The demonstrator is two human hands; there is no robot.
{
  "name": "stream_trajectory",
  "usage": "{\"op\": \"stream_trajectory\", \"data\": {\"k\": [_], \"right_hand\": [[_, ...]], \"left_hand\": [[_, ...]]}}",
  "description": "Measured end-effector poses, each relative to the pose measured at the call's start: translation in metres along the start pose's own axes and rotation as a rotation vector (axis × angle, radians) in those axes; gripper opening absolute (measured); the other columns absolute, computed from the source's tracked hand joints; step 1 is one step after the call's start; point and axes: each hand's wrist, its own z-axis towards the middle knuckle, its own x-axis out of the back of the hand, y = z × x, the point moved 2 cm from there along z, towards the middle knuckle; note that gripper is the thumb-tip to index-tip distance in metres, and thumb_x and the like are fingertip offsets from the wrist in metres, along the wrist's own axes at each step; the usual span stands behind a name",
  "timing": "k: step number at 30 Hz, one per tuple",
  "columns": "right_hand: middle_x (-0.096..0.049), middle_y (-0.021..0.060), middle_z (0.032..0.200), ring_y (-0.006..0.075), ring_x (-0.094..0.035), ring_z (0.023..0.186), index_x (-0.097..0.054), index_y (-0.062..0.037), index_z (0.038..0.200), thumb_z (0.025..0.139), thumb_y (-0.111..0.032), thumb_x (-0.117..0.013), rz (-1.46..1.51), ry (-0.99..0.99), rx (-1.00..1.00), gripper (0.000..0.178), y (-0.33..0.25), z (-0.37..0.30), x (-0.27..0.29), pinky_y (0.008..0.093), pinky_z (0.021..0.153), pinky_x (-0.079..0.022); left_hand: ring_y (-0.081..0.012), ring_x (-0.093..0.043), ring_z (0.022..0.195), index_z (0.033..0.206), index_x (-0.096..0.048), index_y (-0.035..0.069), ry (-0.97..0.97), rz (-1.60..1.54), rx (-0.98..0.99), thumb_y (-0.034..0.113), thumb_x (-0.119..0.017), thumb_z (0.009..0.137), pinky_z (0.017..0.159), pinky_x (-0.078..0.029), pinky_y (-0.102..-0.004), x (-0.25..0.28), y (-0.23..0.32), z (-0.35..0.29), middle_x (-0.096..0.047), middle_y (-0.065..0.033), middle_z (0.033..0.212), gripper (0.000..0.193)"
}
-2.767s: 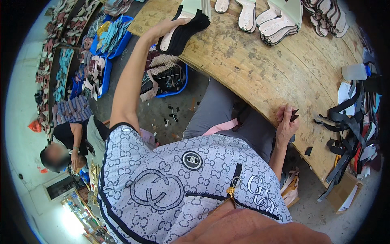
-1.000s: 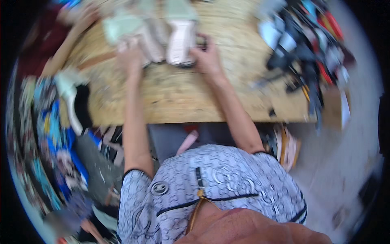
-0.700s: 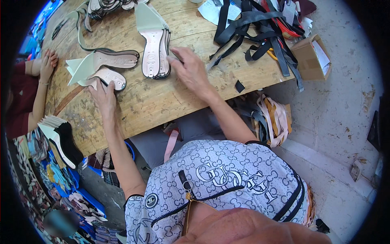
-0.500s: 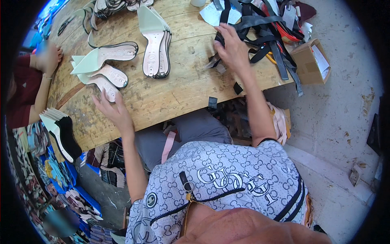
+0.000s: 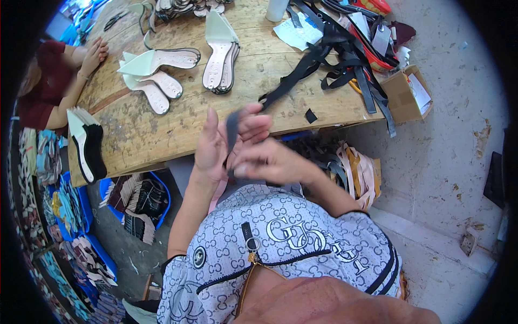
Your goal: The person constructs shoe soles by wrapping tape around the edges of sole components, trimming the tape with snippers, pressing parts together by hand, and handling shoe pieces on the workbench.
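Note:
A long black fabric strap point(image 5: 295, 79) runs from the pile at the right of the table to my hands, just off the table's near edge. My left hand point(image 5: 216, 143) is palm up with its fingers spread, and a grey-black stretch of the strap lies across the palm beside the thumb. Over its lower palm my right hand point(image 5: 272, 162) has its fingers curled together at the strap's lower part; motion blurs the fingertips. Pale shoe insoles with raised heel ends stand nearby on the table: a nested stack point(image 5: 220, 65) and a fanned group point(image 5: 156, 89).
Tangled straps point(image 5: 350, 65), a white paper point(image 5: 298, 33) and a cardboard box point(image 5: 402, 94) are at the table's right. A black-sided insole stack point(image 5: 89, 146) stands at the left corner. Another person's hands point(image 5: 96, 53) rest at the far left. A blue bin point(image 5: 166, 200) sits below.
Both hands have come together near my chest; the right came back from the strap pile, drawing a strap out across the table. The view has shifted slightly.

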Motion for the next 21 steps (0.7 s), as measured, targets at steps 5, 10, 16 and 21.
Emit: {"op": "stream_trajectory", "data": {"k": [5,10,16,21], "right_hand": [[-0.063,0.0050,0.081,0.0121,-0.056,0.074,-0.064,0.0005,0.098,0.087,-0.017,-0.063,-0.116,0.174,-0.440,0.021,0.008,-0.062,0.002,0.0258,0.066,-0.044],[-0.062,0.0084,0.109,0.0171,-0.057,0.099,-0.058,0.0000,0.116,0.087,-0.020,-0.060,-0.115,0.816,-0.718,0.035,0.039,-0.122,0.134,0.0277,0.083,-0.043],[-0.066,0.0140,0.100,0.0223,-0.060,0.084,-0.062,0.0010,0.108,0.086,-0.024,-0.064,-1.192,0.527,-0.418,0.034,0.032,-0.059,0.277,0.0337,0.070,-0.047],[-0.065,0.0129,0.101,0.0204,-0.058,0.084,-0.061,0.0011,0.110,0.085,-0.019,-0.060,-1.413,0.540,-0.310,0.032,0.029,-0.001,0.274,0.0321,0.072,-0.046]], "left_hand": [[-0.0106,-0.048,0.060,0.131,-0.049,0.009,-0.319,-0.160,-0.674,0.027,-0.036,0.102,0.060,-0.044,-0.0253,-0.040,0.102,-0.094,-0.046,0.0026,0.064,0.036],[-0.0052,-0.032,0.051,0.103,-0.058,0.005,-0.057,0.039,-1.355,0.028,-0.045,0.099,0.050,-0.030,-0.0213,-0.021,0.167,-0.272,-0.030,0.0069,0.055,0.027],[-0.0077,-0.027,0.042,0.086,-0.054,0.004,0.574,-0.411,-1.825,0.036,-0.036,0.101,0.039,-0.021,-0.0245,0.063,0.141,-0.471,-0.030,0.0050,0.051,0.039],[-0.0087,-0.023,0.038,0.083,-0.052,0.007,1.093,-0.567,-2.016,0.031,-0.038,0.098,0.036,-0.018,-0.0255,0.128,0.086,-0.564,-0.027,0.0056,0.051,0.030]]}}
